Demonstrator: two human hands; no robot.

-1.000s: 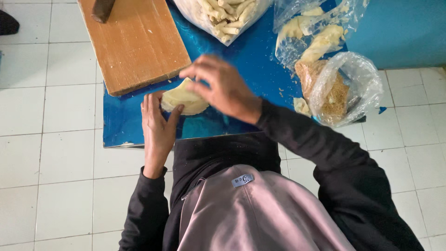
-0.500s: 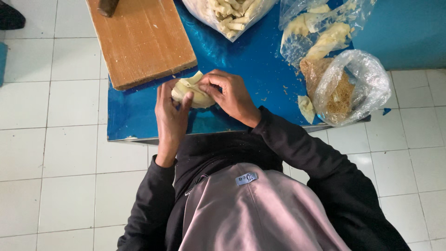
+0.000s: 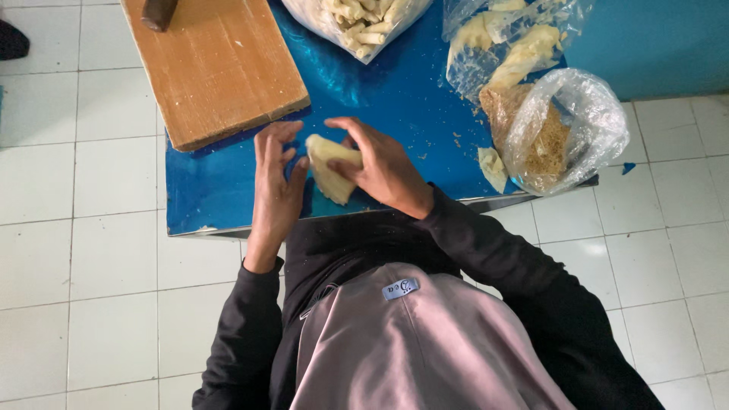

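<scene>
A pale, folded piece of dough wrapper lies on the blue table top near its front edge. My left hand presses against the wrapper's left side with fingers spread. My right hand covers its right side, fingers curled over the top edge. Both hands hold it between them. Dark sleeves cover both my arms.
A wooden board with a dark object on it lies at the back left. A clear bag of rolled pieces sits at the back. Bags of pale dough and brown crumbs stand right. White floor tiles surround the table.
The wrapper went from a flat round under my right hand to a folded piece held between both hands. My left hand moved up onto the table against it.
</scene>
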